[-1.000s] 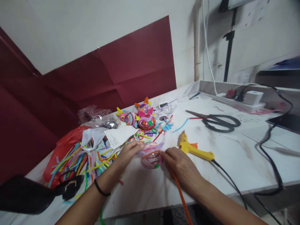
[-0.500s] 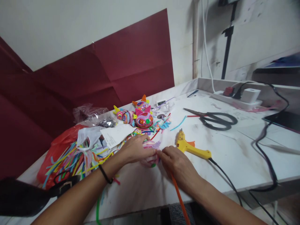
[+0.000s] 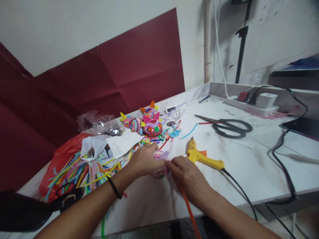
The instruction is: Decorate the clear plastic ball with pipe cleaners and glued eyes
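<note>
My left hand [image 3: 146, 160] is wrapped round a pink and purple pipe-cleaner figure [image 3: 161, 154], much of it covered by the fingers. Against the figure's right side, my right hand [image 3: 184, 171] pinches an orange pipe cleaner [image 3: 188, 205], whose long end hangs down past the table's front edge. Where its tip meets the figure is hidden by my fingers. Just right of my right hand lies a yellow hot glue gun [image 3: 206, 159], nozzle pointing away. Behind the left hand sit several finished-looking colourful pipe-cleaner figures [image 3: 152, 127].
Bundles of pipe cleaners [image 3: 74, 171] spill from a red plastic bag [image 3: 62, 151] at left, beside a white paper [image 3: 124, 145]. Black-handled scissors [image 3: 231, 128] lie at the right, before a power strip [image 3: 251, 105]. A black cable [image 3: 281, 166] runs down the right side.
My left hand has turned slightly and shifted a little right over the figure, covering more of its front. My right hand keeps its pinch in nearly the same spot.
</note>
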`<state>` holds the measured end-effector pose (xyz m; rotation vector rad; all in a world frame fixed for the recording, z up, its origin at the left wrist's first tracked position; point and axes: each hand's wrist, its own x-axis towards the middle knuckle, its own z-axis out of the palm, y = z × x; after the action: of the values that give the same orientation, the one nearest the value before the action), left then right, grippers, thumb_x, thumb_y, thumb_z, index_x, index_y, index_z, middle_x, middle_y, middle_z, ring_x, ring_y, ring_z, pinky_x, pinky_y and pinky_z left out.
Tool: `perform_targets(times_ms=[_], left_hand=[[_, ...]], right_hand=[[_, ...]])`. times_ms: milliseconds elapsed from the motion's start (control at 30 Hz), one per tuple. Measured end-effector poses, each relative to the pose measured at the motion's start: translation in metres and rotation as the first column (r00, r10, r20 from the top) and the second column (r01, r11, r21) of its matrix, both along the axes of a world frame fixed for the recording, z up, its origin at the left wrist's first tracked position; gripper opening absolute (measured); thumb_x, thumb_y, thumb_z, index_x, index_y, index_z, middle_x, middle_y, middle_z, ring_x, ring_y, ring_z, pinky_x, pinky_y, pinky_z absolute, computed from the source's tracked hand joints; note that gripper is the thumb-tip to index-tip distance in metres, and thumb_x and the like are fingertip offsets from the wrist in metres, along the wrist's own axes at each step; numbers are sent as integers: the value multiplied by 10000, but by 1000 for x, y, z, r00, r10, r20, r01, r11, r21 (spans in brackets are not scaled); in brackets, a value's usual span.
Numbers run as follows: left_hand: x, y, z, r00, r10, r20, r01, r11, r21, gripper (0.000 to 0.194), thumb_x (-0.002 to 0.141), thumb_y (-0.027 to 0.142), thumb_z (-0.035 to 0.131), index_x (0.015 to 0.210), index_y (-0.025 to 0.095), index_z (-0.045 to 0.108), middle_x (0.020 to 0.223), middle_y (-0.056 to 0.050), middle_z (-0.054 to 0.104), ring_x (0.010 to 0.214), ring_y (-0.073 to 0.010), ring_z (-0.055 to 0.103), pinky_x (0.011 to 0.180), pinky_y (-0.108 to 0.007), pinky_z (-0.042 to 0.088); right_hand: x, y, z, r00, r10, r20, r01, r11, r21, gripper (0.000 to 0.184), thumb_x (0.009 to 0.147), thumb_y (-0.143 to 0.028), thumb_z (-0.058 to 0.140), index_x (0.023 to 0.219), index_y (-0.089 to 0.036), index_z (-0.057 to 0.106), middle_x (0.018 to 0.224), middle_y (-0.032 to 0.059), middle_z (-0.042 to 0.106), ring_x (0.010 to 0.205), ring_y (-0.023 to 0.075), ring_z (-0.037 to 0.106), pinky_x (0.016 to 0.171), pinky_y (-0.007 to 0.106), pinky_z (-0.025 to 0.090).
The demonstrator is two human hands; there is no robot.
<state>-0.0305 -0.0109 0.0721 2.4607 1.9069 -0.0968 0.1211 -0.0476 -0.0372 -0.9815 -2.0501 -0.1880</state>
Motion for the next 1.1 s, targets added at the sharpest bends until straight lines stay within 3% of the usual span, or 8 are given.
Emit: perform_targets(times_ms=[300, 533, 767, 933, 1100], left_hand=[[2, -2, -4, 998, 42, 53, -42, 999, 7, 428, 711, 477, 550, 1058, 227, 570, 1057, -109, 659, 965, -310, 613, 738, -350, 435], [0, -2, -4, 992, 44, 119, -44, 999, -1, 328, 683, 406, 575, 964, 237, 562, 952, -57, 650, 919, -264, 595, 722, -320, 420], [1, -1, -2, 993, 66, 101, -66, 998, -5, 323, 661, 419, 592, 934, 248, 564, 908, -31, 641, 865, -245, 590, 675, -301, 410], [3, 1, 0, 995, 63, 83, -61, 998, -27, 356, 654, 438, 594, 951, 242, 572, 915, -45, 646, 903, -266, 590, 712, -317, 424], [5, 2, 1, 994, 83, 73, -81, 996, -33, 398, 638, 459, 611, 969, 242, 569, 923, -43, 650, 911, -269, 593, 714, -320, 425]], right_hand=[[0, -3, 3, 1000, 13, -8, -13, 999, -51, 179, 881, -78, 525, 1009, -143, 633, 797, 59, 603, 712, 187, 498, 624, 296, 378], [3, -7, -3, 998, 10, -61, -12, 999, -38, 272, 908, -100, 471, 1147, -124, 596, 808, 72, 611, 730, 200, 529, 653, 311, 406], [-1, -11, -3, 989, -86, -118, 77, 994, -79, 202, 948, -186, 458, 975, -172, 657, 737, 41, 589, 674, 189, 528, 645, 301, 362], [0, -12, -2, 989, -114, -93, 104, 989, -102, 155, 904, -133, 508, 937, -189, 649, 713, 27, 583, 654, 185, 521, 627, 292, 338], [3, -12, -1, 991, -117, -67, 111, 989, -97, 247, 823, -16, 496, 934, -193, 628, 715, 23, 594, 657, 179, 522, 614, 281, 335]])
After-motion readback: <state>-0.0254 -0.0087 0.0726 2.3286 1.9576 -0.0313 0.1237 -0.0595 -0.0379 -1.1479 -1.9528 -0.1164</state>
